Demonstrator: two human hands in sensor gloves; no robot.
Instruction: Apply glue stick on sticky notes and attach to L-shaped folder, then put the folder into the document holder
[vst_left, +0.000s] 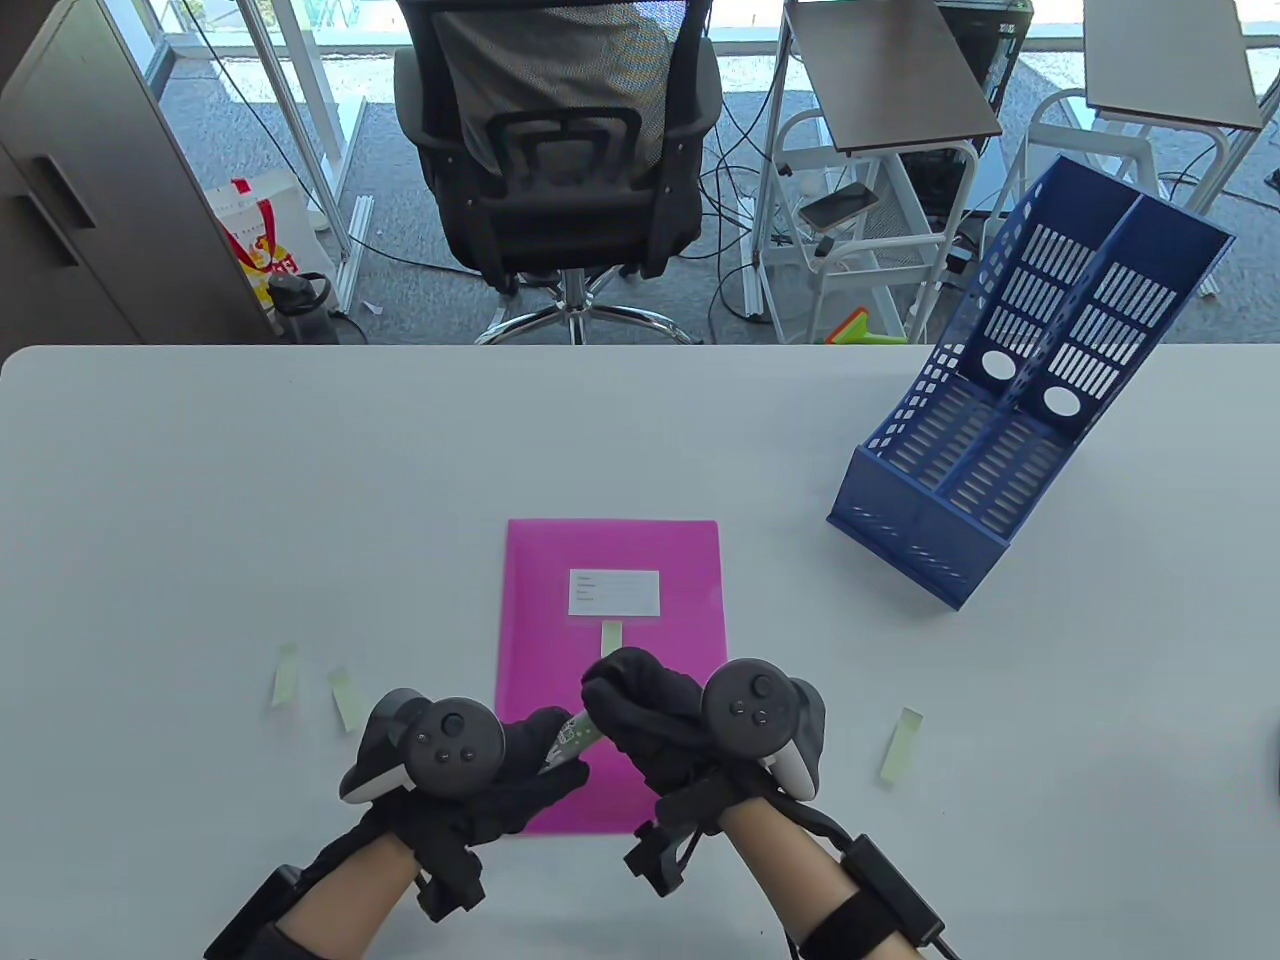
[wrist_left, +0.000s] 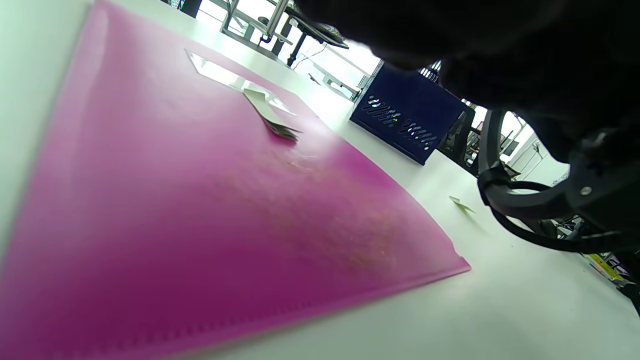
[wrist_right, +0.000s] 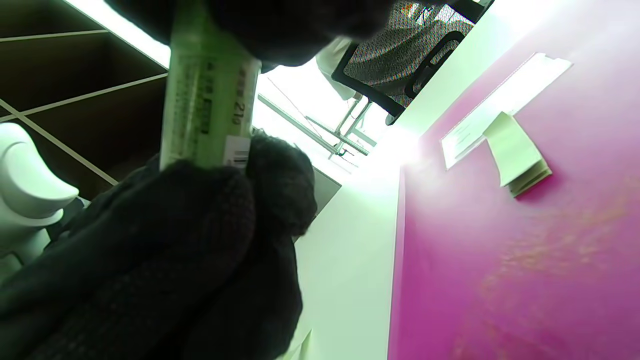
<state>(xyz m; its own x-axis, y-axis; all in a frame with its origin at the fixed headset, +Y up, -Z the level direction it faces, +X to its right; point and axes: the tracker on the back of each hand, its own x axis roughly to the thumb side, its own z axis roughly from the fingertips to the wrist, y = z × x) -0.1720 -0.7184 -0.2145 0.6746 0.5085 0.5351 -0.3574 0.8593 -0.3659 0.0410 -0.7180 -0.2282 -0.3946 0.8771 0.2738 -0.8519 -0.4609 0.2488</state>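
1. The pink folder (vst_left: 612, 640) lies flat on the white surface (vst_left: 200, 500). Every place below is told from this folder.
2. A white label (vst_left: 614, 591) sits on the upper part of the folder.
3. A small pad of green sticky notes (vst_left: 611, 637) lies on the folder, just below the label. In the right wrist view its near end lifts a little off the folder.
4. Both hands are over the lower part of the folder, close together.
5. The left hand (vst_left: 500, 765) has its fingers curled round the bottom end of the green glue stick (vst_left: 572, 740).
6. The right hand (vst_left: 650, 710) has its fingers curled round the top end of the same glue stick. In the right wrist view the stick (wrist_right: 207, 95) runs between the two gloves.
7. I cannot tell if the cap is on or off.
8. Two loose green sticky notes (vst_left: 285, 675) lie on the surface to the left of the folder, side by side.
9. One more loose green note (vst_left: 900, 745) lies on the surface to the right of the folder.
10. The blue document holder (vst_left: 1010, 400) stands on the surface up and to the right of the folder, well apart from it. It has two slots.
11. A black office chair (vst_left: 560, 150) stands on the floor past the far edge of the surface, beyond the folder.
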